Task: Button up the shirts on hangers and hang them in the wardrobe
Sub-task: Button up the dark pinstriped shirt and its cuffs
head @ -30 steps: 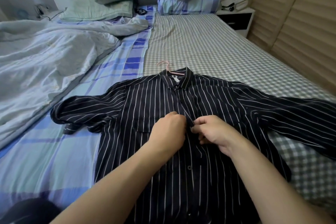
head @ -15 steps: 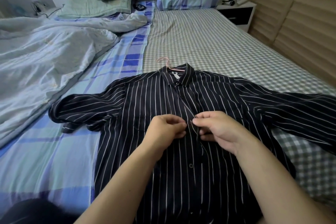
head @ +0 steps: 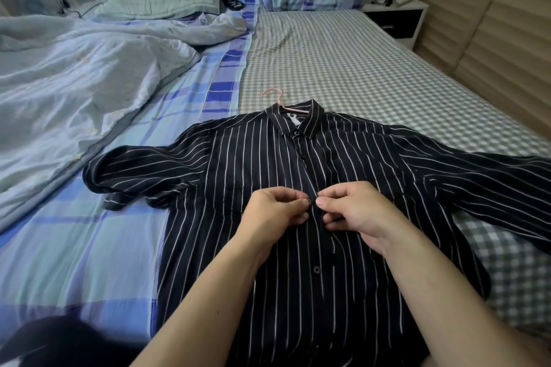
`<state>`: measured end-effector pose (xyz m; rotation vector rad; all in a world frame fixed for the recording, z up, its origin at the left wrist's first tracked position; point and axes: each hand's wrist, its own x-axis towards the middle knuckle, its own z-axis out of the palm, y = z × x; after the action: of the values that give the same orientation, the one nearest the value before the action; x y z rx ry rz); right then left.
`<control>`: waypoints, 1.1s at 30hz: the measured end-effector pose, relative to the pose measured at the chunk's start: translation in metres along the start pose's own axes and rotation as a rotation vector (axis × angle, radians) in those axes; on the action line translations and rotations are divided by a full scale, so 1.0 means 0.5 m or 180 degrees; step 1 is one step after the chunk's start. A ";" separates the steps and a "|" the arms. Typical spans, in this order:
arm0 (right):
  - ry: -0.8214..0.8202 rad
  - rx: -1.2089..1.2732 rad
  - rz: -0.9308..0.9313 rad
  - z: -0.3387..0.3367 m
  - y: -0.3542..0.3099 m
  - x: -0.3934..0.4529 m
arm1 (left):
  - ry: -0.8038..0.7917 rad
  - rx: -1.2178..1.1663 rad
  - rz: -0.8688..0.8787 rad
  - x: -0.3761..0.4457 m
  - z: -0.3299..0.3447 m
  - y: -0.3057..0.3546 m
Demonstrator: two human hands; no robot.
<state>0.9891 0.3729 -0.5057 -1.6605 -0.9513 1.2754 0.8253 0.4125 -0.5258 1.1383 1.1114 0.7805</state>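
Both hands, left hand [head: 275,211] and right hand [head: 353,207], still pinch shirt [head: 238,173] placket

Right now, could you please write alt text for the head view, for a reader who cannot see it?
Two bare hands, left hand and right hand, pinch the front placket of a dark striped shirt at mid-chest. The shirt lies flat on a bed, with a pink hanger hook poking from its collar; a rumpled duvet lies left.
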 end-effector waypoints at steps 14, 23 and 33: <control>-0.0604 -0.0471 -0.0242 0.009 -0.013 -0.027 | 0.0011 0.0495 0.0073 -0.012 0.010 0.015; -0.0676 -0.0312 0.0033 0.015 -0.018 -0.004 | -0.0088 0.0535 0.0006 -0.008 0.004 0.014; 0.0211 -0.1241 -0.1318 -0.006 -0.005 -0.009 | 0.0134 -0.0230 -0.0298 0.008 0.003 0.015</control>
<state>0.9906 0.3693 -0.5014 -1.6596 -1.4822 0.7862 0.8283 0.4178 -0.5198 1.0063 1.1542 0.7683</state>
